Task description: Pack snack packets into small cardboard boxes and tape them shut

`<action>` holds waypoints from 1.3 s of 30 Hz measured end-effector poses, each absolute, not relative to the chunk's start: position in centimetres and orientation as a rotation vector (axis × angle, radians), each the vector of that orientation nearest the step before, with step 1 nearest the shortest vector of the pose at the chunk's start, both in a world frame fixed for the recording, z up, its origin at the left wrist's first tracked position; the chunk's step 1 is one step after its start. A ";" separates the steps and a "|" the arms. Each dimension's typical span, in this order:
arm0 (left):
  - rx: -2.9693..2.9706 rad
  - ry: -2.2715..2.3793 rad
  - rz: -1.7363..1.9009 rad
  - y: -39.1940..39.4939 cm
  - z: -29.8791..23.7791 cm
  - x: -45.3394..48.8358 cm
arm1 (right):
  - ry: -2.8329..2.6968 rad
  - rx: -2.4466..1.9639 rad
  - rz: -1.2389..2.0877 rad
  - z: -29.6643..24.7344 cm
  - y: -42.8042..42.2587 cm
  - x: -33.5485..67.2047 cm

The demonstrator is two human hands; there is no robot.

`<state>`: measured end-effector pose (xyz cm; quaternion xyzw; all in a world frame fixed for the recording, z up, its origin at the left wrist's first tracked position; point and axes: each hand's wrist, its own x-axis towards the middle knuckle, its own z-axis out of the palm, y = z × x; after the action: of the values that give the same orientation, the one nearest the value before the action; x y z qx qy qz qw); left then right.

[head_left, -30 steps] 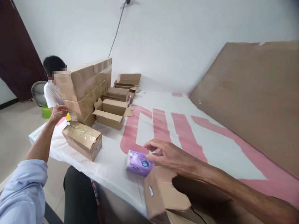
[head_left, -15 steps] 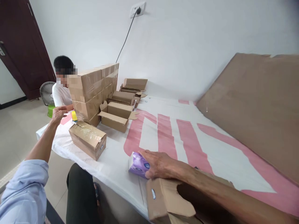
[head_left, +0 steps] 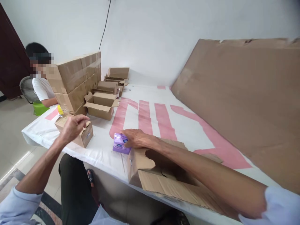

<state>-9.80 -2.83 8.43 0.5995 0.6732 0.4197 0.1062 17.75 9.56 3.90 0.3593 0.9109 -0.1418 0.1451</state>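
Gripping purple pack (head_left: 120, 147) — right hand (head_left: 135, 137) hiding its end; left hand (head_left: 73, 127) loosely half-open.

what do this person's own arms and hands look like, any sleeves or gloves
The left hand and right hand are bare, with no gloves or wristbands visible. A pale blue fabric left sleeve and pale blue fabric right sleeve end near the elbows.

left sleeve (head_left: 18, 204) and right sleeve (head_left: 282, 203) are light blue, creased, and end near the elbow. left hand (head_left: 73, 127) and right hand (head_left: 137, 138) are bare, as are the forearms (head_left: 47, 165). trousers (head_left: 73, 187) are very dark and plain; a dark sandal (head_left: 90, 176) shows below, detail too small to tell.
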 end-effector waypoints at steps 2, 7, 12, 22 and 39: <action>1.634 1.781 1.204 -2.8 6.9 -7.4 | 2.669 1.027 -0.458 3.8 9.5 18.3; 1.280 1.359 1.254 -2.6 4.6 -4.1 | 2.932 1.104 -0.597 4.4 8.5 20.2; 1.178 1.179 1.198 -3.2 4.5 -2.2 | 3.165 1.047 -0.956 6.2 6.4 22.2; 1.832 1.628 0.695 -4.1 2.2 -1.8 | 3.200 1.247 -1.239 6.4 5.6 26.8; 2.464 1.881 -0.456 6.1 1.5 5.0 | 3.107 1.603 -0.527 2.3 3.1 38.8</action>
<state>5.05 6.12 1.55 0.7864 0.6003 -0.1455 0.0044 38.83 3.12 2.26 0.4446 0.8618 -0.1463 -0.1956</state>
